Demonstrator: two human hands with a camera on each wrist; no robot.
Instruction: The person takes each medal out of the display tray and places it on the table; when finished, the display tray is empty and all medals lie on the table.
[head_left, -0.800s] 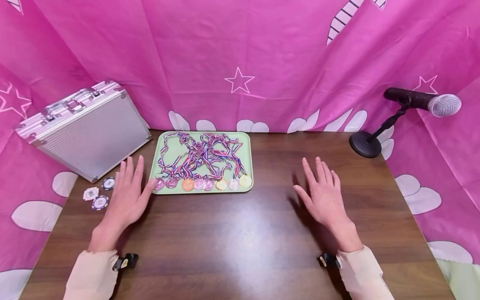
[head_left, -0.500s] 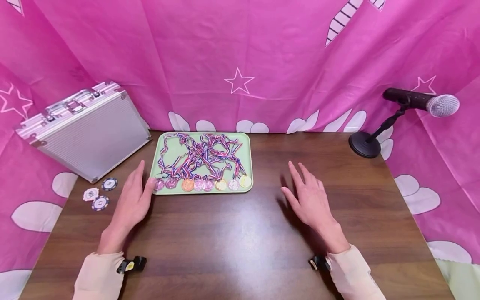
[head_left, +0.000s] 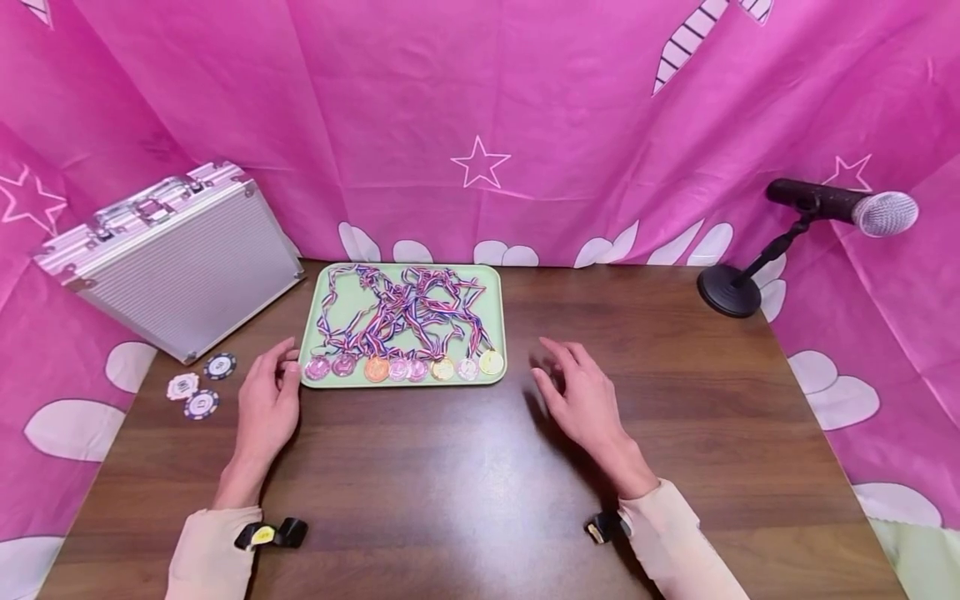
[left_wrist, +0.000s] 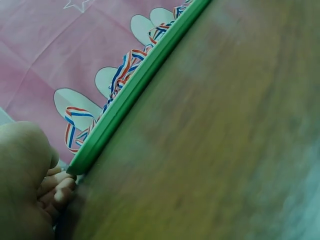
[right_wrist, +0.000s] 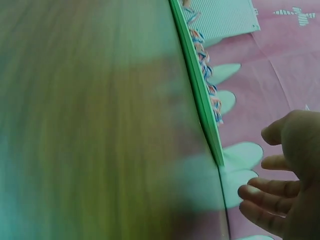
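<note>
The green tray (medals inside) lies between both hands' loose fingers, left ones touching its corner.

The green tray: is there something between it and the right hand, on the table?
Nothing visible. Between the right hand and the right edge of the green tray lies only bare brown table. The left hand is already at the tray's near left corner.
</note>
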